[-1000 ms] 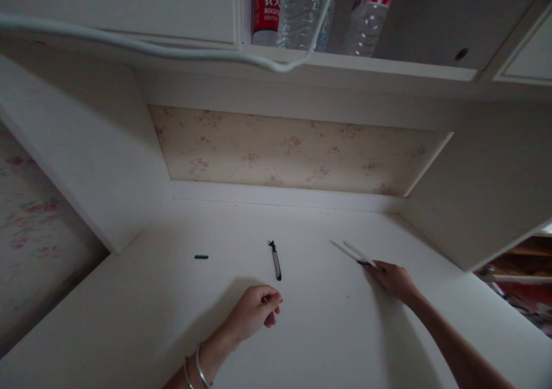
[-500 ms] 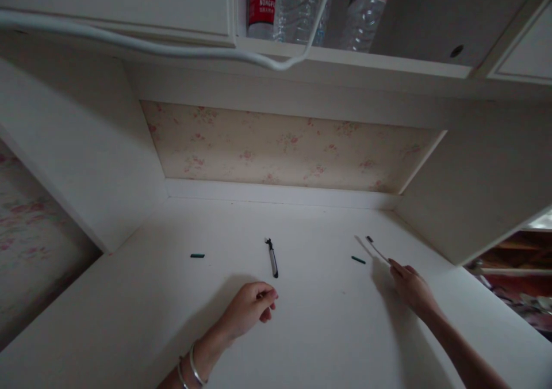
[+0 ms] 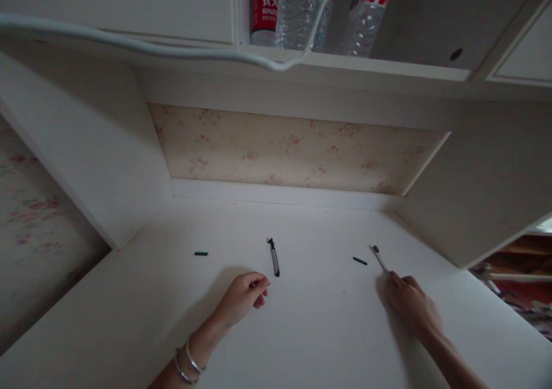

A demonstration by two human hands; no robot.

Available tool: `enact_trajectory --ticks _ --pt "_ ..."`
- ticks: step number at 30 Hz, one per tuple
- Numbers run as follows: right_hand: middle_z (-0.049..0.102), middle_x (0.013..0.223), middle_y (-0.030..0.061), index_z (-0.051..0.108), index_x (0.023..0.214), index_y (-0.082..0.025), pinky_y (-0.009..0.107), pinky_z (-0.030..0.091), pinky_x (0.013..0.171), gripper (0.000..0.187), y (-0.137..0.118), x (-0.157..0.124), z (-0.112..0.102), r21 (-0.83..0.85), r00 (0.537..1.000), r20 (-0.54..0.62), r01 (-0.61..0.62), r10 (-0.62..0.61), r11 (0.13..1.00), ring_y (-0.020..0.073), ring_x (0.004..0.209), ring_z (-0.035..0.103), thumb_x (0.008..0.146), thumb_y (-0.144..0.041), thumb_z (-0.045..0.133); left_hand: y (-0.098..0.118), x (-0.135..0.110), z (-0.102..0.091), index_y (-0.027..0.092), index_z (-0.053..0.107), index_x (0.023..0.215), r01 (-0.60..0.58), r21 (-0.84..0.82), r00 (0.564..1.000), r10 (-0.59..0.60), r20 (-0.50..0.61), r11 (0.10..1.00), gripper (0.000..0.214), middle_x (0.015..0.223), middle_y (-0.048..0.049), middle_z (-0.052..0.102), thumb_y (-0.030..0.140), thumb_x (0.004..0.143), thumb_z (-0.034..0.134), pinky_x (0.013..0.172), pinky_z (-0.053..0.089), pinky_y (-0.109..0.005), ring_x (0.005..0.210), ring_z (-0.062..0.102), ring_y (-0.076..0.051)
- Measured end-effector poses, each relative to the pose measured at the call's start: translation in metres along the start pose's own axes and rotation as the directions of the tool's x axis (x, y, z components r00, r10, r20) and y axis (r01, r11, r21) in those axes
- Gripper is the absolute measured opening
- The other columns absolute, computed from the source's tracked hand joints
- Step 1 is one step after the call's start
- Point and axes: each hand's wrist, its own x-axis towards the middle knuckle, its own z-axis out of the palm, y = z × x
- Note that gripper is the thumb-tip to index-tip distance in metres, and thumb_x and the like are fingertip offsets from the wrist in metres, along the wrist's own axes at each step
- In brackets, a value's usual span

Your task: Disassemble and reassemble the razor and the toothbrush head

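Note:
My right hand [image 3: 411,304] rests on the white desk [image 3: 310,331] at the right, fingers closed round a thin white pen [image 3: 379,258] whose dark tip points away from me. A small dark green cap [image 3: 359,260] lies on the desk just left of that tip. My left hand [image 3: 244,296], with bracelets on the wrist, lies loosely curled near the middle of the desk and holds nothing I can see. A black pen [image 3: 274,258] lies just beyond its fingers. Another small green cap [image 3: 200,254] lies further left.
White side panels [image 3: 86,147] wall in the desk on the left and right, with flowered wallpaper [image 3: 293,147] at the back. A shelf overhead holds water bottles [image 3: 302,9]. A white cable [image 3: 129,41] hangs across the top. Cluttered shelves [image 3: 517,285] show at the far right.
My right hand drew the white pen off its green cap, which now lies alone on the desk, then lowered the pen towards the surface. My left hand pulled back slightly.

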Motion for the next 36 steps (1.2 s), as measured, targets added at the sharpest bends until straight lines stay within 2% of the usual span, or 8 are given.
enact_trajectory --ticks 4,7,12,18,23,27,31,36 --pt "0.059 0.118 0.0123 0.053 0.128 -0.023 0.037 0.048 0.071 0.052 0.006 0.002 0.005 0.007 0.999 -0.022 0.03 -0.029 1.0 0.028 0.087 0.066 0.09 -0.045 0.026 0.006 -0.003 -0.014 0.014 0.063 0.077 -0.042 0.125 0.998 0.046 -0.033 0.991 0.034 0.069 -0.0027 0.062 0.046 0.08 0.051 0.052 0.043 -0.024 0.055 0.057 -0.012" --pt "0.06 0.118 0.0119 0.051 0.13 -0.023 0.036 0.049 0.07 0.054 0.01 0.004 0.007 0.028 0.999 -0.028 0.026 -0.025 0.999 0.0279 0.087 0.066 0.089 -0.048 0.027 0.009 -0.003 -0.043 0.016 0.063 0.078 -0.061 0.299 0.987 0.102 -0.124 0.952 0.035 0.069 -0.0028 0.064 0.046 0.081 0.047 0.052 0.043 -0.024 0.057 0.059 -0.014" --pt "0.059 0.119 0.0146 0.05 0.131 -0.02 0.04 0.05 0.072 0.058 0.009 0.004 0.007 0.042 0.999 -0.04 0.026 -0.024 0.999 0.0302 0.088 0.066 0.089 -0.05 0.026 0.003 0.0 -0.117 0.018 0.064 0.094 0.023 0.723 0.903 0.296 -0.312 0.691 0.03 0.091 -0.0065 0.069 0.038 0.084 0.044 0.077 0.046 -0.031 0.081 0.064 -0.02" --pt "0.058 0.117 0.0148 0.054 0.126 -0.021 0.04 0.048 0.076 0.055 0.009 0.006 0.009 0.045 0.999 -0.014 0.033 -0.032 0.998 0.0296 0.091 0.065 0.091 -0.048 0.022 -0.018 0.0 -0.174 0.013 0.059 0.109 0.132 0.867 0.881 0.344 -0.325 0.481 0.037 0.112 -0.0111 0.059 0.033 0.082 0.044 0.086 0.045 -0.033 0.092 0.061 -0.021" --pt "0.059 0.114 0.014 0.063 0.111 -0.019 0.036 0.048 0.069 0.05 0.003 0.008 -0.001 0.03 1.0 0.011 -0.024 0.024 0.999 0.0269 0.086 0.066 0.093 -0.037 0.02 -0.032 0.003 -0.184 0.013 0.059 0.112 0.173 0.849 0.884 0.301 -0.357 0.499 0.04 0.113 -0.011 0.057 0.034 0.081 0.044 0.089 0.045 -0.035 0.095 0.06 -0.022" --pt "0.058 0.113 0.0138 0.062 0.108 -0.019 0.033 0.044 0.059 0.05 -0.019 -0.004 -0.009 -0.032 0.993 -0.114 -0.035 0.031 0.999 0.0238 0.076 0.065 0.096 -0.036 0.017 -0.038 0.007 -0.184 0.012 0.059 0.111 0.18 0.865 0.878 0.32 -0.356 0.468 0.041 0.112 -0.0116 0.058 0.034 0.081 0.042 0.093 0.042 -0.036 0.102 0.058 -0.023" --pt "0.059 0.113 0.0091 0.057 0.112 -0.023 0.028 0.038 0.052 0.038 -0.05 -0.021 -0.004 -0.143 0.963 -0.221 0.124 -0.154 0.982 0.0193 0.073 0.064 0.097 -0.032 0.024 -0.042 0.011 -0.184 0.013 0.061 0.108 0.18 0.88 0.876 0.336 -0.347 0.439 0.039 0.11 -0.0121 0.061 0.032 0.082 0.04 0.097 0.04 -0.037 0.106 0.056 -0.024" --pt "0.062 0.101 0.0065 0.062 0.099 -0.021 0.026 0.041 0.06 0.029 -0.07 -0.027 0.004 -0.247 0.932 -0.188 0.262 -0.311 0.933 0.0183 0.079 0.063 0.095 -0.024 0.033 -0.046 0.012 -0.181 0.013 0.063 0.104 0.191 0.891 0.873 0.344 -0.346 0.412 0.036 0.109 -0.0129 0.063 0.032 0.083 0.04 0.096 0.039 -0.038 0.103 0.057 -0.025"
